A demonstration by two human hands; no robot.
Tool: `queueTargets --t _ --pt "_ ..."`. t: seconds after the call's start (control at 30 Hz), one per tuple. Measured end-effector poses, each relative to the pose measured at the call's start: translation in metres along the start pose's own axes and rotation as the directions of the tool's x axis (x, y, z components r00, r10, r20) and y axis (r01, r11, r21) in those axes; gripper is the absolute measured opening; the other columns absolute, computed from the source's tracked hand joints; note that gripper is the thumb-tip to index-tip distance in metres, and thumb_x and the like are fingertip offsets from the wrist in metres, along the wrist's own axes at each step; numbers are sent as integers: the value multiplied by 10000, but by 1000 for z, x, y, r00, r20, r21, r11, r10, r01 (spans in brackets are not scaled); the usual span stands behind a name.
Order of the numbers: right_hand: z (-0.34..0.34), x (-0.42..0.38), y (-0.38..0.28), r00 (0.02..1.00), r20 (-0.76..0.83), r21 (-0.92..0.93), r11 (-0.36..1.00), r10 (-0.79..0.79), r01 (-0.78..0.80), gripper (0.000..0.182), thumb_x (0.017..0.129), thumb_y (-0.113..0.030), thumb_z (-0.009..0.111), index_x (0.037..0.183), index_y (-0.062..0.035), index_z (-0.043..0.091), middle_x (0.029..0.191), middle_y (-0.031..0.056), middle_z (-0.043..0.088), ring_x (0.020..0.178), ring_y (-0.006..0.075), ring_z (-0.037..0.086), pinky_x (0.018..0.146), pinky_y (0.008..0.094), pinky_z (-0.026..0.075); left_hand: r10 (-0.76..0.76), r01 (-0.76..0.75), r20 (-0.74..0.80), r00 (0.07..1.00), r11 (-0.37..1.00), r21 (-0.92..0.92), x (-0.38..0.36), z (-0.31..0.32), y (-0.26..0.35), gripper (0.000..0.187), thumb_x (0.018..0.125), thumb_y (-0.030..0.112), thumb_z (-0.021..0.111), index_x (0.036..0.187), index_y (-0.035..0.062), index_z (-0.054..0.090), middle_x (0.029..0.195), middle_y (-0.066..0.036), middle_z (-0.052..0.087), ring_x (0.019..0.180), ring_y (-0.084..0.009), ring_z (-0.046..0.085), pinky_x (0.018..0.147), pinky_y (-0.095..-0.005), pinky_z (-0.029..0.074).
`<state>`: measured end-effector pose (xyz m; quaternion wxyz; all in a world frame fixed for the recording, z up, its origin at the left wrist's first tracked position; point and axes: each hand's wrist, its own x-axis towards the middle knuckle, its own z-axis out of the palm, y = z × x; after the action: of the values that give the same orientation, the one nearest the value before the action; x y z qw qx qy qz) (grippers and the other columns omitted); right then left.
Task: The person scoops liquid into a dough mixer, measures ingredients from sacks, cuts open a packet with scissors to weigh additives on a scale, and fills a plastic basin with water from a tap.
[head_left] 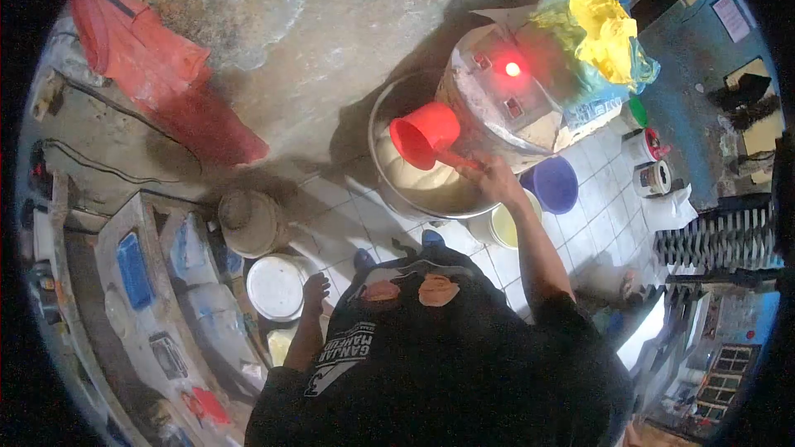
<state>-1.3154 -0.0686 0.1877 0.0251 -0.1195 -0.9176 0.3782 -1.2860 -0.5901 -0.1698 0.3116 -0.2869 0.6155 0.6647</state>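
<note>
My right hand (490, 175) grips the handle of a red plastic scoop (426, 135), held tipped over a large metal bowl (383, 175) that holds pale dough or batter. Behind the bowl stands a dusty machine (497, 99) with a glowing red light. My left hand (315, 291) hangs low by my side with fingers apart, next to a white lidded bucket (276, 285); it holds nothing.
A purple bucket (553, 184) and a yellowish tub (507, 228) sit right of the bowl. A yellow plastic bag (603, 29) lies behind the machine. Red cloth (157, 74) lies on the concrete floor. A cluttered shelf (149, 281) runs along the left.
</note>
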Motion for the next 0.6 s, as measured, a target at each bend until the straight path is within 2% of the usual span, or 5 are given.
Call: queueTargets --t 0.2,0.27,0.37,0.5,0.6 --pt "-22 8 12 991 26 35 991 -128 127 301 881 -300 677 923 -6 632 712 174 573 672 274 558 654 394 444 82 -55 166 983 985 -162 1 16 -23 286 911 217 556 1163 90 599 990 -72 666 769 -183 631 588 -271 483" --pt "-30 9 13 989 35 61 988 -145 142 305 881 -299 677 886 0 618 698 168 559 662 278 549 646 397 440 13 82 290 957 947 -311 4 20 -33 298 926 218 527 1184 84 590 1020 -81 668 807 -191 645 601 -268 496" --pt "-42 14 16 986 125 12 994 -111 110 319 876 -290 682 821 8 582 679 160 533 641 282 528 633 400 433 44 26 256 966 964 -263 7 31 -51 305 931 234 509 1187 85 586 1039 -91 667 836 -195 648 605 -280 503" --pt "-49 18 26 956 107 51 962 -272 268 268 860 -255 699 863 -4 607 701 160 547 650 270 540 626 392 431 26 55 242 970 945 -322 -4 47 -64 306 930 245 513 1179 82 588 1043 -92 666 832 -190 644 598 -288 501" --pt "-56 17 22 950 151 33 962 -274 273 253 850 -238 709 917 -3 641 721 164 566 661 259 550 625 382 433 64 -62 4 998 986 -156 -33 71 -66 302 927 246 532 1174 82 590 1044 -96 662 839 -192 637 590 -295 492"
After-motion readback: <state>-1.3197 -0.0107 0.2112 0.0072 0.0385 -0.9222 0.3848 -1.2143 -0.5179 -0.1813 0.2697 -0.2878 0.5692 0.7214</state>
